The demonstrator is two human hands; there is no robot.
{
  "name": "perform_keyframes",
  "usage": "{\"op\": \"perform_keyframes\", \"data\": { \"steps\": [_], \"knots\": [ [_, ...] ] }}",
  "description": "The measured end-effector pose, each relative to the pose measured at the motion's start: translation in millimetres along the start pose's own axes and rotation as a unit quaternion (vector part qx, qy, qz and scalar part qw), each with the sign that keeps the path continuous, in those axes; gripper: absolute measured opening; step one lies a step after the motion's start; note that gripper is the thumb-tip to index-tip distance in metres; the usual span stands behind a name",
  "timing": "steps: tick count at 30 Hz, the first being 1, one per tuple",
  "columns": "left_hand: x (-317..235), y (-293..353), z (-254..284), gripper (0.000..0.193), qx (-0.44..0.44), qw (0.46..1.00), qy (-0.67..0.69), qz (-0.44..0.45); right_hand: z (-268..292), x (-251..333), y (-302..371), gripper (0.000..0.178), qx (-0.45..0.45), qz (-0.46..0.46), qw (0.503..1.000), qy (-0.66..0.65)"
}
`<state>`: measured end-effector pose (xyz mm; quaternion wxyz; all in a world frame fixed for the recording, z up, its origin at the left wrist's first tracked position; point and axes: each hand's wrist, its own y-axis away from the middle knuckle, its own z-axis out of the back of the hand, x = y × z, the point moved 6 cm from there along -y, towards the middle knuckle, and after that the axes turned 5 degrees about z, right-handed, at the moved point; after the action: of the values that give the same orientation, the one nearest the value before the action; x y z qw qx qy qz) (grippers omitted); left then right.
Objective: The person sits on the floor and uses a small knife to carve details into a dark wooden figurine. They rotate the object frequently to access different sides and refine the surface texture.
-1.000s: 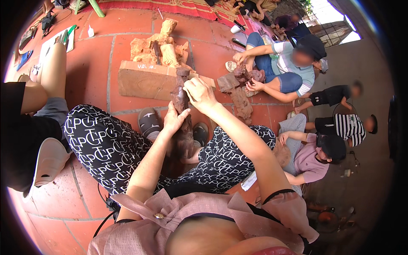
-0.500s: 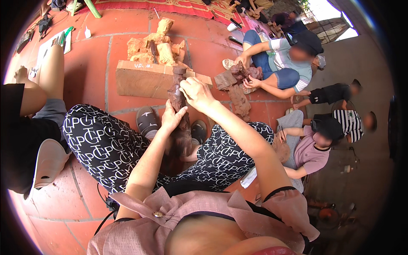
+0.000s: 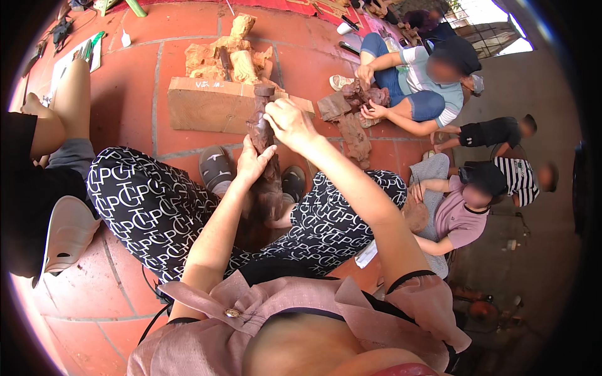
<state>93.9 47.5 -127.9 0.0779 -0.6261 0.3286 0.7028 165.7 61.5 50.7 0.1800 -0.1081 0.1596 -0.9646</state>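
A tall, dark reddish-brown wood carving (image 3: 268,189) stands between my legs and leans away from me, its top reaching toward a light wooden block. My left hand (image 3: 254,161) grips the carving around its middle, thumb on the right side. Higher up, my right hand (image 3: 290,123) is closed in a pinch against the carving's right side. What its fingers hold, if anything, is hidden. A pale spot shows on the carving beside those fingertips.
Beyond the carving, a yellowish carved wooden figure (image 3: 241,59) rests on the light wooden block (image 3: 200,111), with a dark-handled tool (image 3: 225,62). At right, a co-worker handles a dark carving (image 3: 356,94) near brown wood pieces (image 3: 353,139). A pale cap (image 3: 70,235) is at left.
The whole view has shifted slightly, so the block and floor things sit higher in it. Both hands keep nearly the same places on the carving.
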Motion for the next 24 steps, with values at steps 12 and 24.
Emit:
{"op": "perform_keyframes", "data": {
  "steps": [12, 24],
  "knots": [
    [13, -1, -2, 0.102, -0.006, 1.000, -0.026, 0.005, 4, 7, 10, 0.009, -0.084, 0.050, 0.995, 0.021],
    [17, -7, -5, 0.087, -0.034, 0.999, -0.004, -0.037, 1, -7, 8, 0.011, -0.043, 0.058, 0.997, -0.007]
  ]
}}
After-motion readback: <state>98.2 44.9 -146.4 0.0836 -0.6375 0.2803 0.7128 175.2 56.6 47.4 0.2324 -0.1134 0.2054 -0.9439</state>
